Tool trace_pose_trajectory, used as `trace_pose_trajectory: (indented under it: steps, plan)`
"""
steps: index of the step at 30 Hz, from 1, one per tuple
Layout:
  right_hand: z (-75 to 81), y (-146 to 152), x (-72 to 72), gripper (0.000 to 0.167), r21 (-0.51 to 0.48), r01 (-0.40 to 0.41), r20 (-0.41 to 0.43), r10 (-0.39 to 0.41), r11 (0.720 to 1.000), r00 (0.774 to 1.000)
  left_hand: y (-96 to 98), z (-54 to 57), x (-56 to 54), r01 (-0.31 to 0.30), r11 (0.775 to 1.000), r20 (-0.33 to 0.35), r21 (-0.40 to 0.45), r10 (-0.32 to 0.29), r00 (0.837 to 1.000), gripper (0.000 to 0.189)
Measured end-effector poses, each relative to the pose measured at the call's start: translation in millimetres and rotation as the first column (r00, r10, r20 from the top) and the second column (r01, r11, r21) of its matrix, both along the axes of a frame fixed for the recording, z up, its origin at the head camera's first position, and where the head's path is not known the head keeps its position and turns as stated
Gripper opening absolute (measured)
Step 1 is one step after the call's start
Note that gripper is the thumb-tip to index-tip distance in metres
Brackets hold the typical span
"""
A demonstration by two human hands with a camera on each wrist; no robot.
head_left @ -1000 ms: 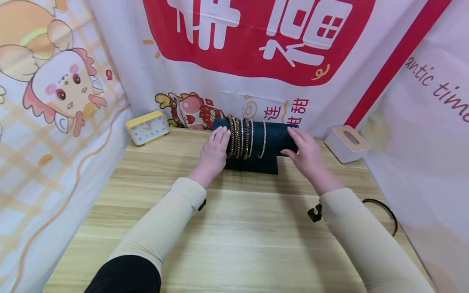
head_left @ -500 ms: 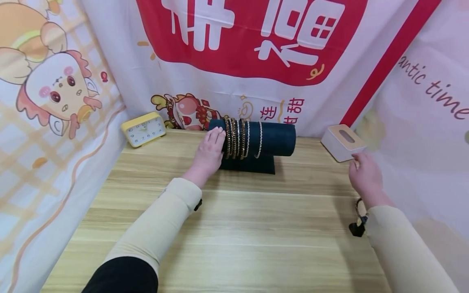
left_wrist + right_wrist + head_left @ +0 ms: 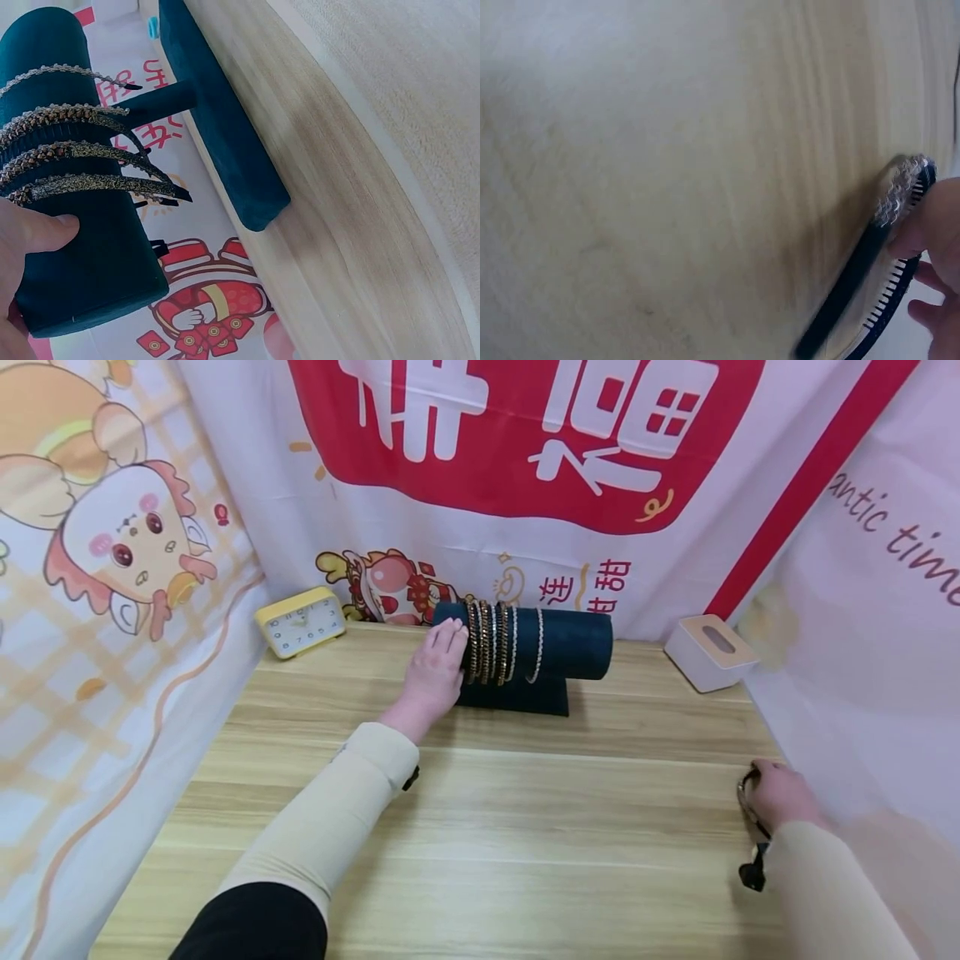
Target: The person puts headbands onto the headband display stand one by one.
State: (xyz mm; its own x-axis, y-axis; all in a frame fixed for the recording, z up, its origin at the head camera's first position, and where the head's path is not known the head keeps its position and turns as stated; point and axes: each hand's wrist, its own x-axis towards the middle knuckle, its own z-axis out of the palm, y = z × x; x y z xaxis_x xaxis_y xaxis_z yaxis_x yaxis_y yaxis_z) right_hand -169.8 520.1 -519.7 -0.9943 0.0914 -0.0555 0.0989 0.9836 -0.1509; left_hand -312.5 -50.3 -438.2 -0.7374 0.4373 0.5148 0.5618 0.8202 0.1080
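Note:
A dark green velvet headband stand (image 3: 573, 643) stands at the back of the table, its thick roll lying level on a flat foot. Several beaded and glittery headbands (image 3: 82, 154) hang round the roll, with one (image 3: 538, 647) set apart to the right. My left hand (image 3: 435, 668) grips the roll's left end, the thumb (image 3: 52, 231) lying along the velvet in the left wrist view. At the table's right side my right hand (image 3: 783, 795) holds a toothed black headband (image 3: 855, 281) with a sparkly section; the fingers hide part of it.
A yellow clock (image 3: 302, 622) stands at the back left. On the back right is a white tissue box (image 3: 708, 656) with a wood-coloured top. Printed cloth (image 3: 480, 497) hangs behind and on both sides of the wooden table (image 3: 525, 827).
My right hand has left the stand's right end, moved right and toward me, and now holds the headband that lay on the table. The left hand stays on the stand.

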Motion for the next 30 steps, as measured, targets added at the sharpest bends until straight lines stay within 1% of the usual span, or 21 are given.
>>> trace_pose_trajectory:
  steps: [2,3,5,8,10,12,14,15,17,18,19,20,21,22,23,24,25,28,30]
  plan:
    - [-0.5,2,1.1,0.024,0.003,0.029,-0.014,-0.029,1.0,0.999,0.5,0.0,-0.3,-0.003,1.0,-0.005,-0.003,0.003,1.0,0.063]
    - [1.7,2,1.0,0.019,0.004,0.044,0.007,-0.044,0.999,0.999,0.8,-0.1,-0.4,-0.002,1.0,-0.008,-0.003,0.002,1.0,0.064]
    - [4.0,4,-0.4,0.008,0.006,0.06,0.018,-0.06,0.998,0.998,1.1,-0.4,-0.7,0.0,1.0,-0.012,0.001,0.0,1.0,0.063]
    - [9.0,5,-4.6,0.005,-0.022,0.048,0.056,-0.046,0.999,0.997,1.6,-1.5,-1.5,0.003,1.0,-0.016,0.002,-0.003,1.0,0.062]
    - [13.1,2,-9.7,0.005,-0.08,0.022,0.057,-0.018,0.997,0.998,1.6,-2.0,-1.7,0.003,1.0,-0.013,0.001,-0.003,1.0,0.062]
    - [20.3,-7,-16.6,0.008,-0.172,0.003,0.066,0.009,0.985,0.998,1.3,-2.7,-2.0,-0.001,1.0,-0.011,-0.003,0.001,1.0,0.063]
    - [29.1,-20,-25.1,0.011,-0.271,-0.02,0.064,0.038,0.962,0.997,1.0,-2.8,-1.9,-0.003,1.0,-0.009,-0.005,0.003,1.0,0.063]
    - [33.4,-27,-29.4,0.013,-0.325,-0.019,0.071,0.045,0.946,0.996,0.9,-2.9,-1.9,-0.003,1.0,-0.009,-0.004,0.003,1.0,0.063]
    - [41.9,-42,-38.9,0.017,-0.448,-0.001,0.105,0.054,0.894,0.993,0.5,-2.9,-2.1,-0.004,1.0,-0.007,-0.006,0.004,1.0,0.063]
    - [46.3,-50,-43.7,0.018,-0.511,0.013,0.127,0.061,0.859,0.99,0.5,-2.9,-2.2,-0.004,1.0,-0.006,-0.008,0.004,1.0,0.064]
    - [50.4,-57,-48.3,0.019,-0.574,0.031,0.155,0.072,0.818,0.985,0.5,-2.5,-2.0,-0.004,1.0,-0.003,-0.008,0.004,1.0,0.064]
    - [54.9,-65,-52.6,0.018,-0.638,0.057,0.187,0.083,0.768,0.979,0.6,-2.2,-1.8,-0.004,1.0,-0.001,-0.008,0.004,1.0,0.064]
    - [59.1,-72,-56.5,0.018,-0.7,0.088,0.216,0.093,0.709,0.972,0.7,-2.0,-1.6,-0.006,1.0,0.001,-0.009,0.006,1.0,0.064]
    - [63.3,-79,-60.0,0.017,-0.751,0.113,0.238,0.107,0.651,0.965,0.8,-1.7,-1.4,-0.007,1.0,0.003,-0.012,0.007,1.0,0.064]
    - [67.1,-85,-63.4,0.016,-0.79,0.128,0.249,0.123,0.6,0.961,0.9,-1.3,-0.9,-0.008,1.0,0.005,-0.013,0.008,1.0,0.064]
    - [70.7,-91,-66.1,0.016,-0.821,0.141,0.256,0.137,0.553,0.957,1.0,-0.9,-0.5,-0.008,1.0,0.007,-0.013,0.009,1.0,0.064]
    - [74.4,-97,-68.3,0.017,-0.844,0.15,0.261,0.149,0.515,0.954,1.0,-0.4,0.0,-0.009,1.0,0.009,-0.013,0.009,1.0,0.064]
    - [83.7,-111,-72.6,0.024,-0.883,0.192,0.283,0.159,0.429,0.946,1.2,0.4,0.5,-0.011,1.0,0.013,-0.016,0.011,1.0,0.064]
    - [88.9,-119,-73.9,0.023,-0.895,0.223,0.306,0.166,0.387,0.938,1.1,0.8,1.1,-0.011,1.0,0.015,-0.014,0.011,1.0,0.064]
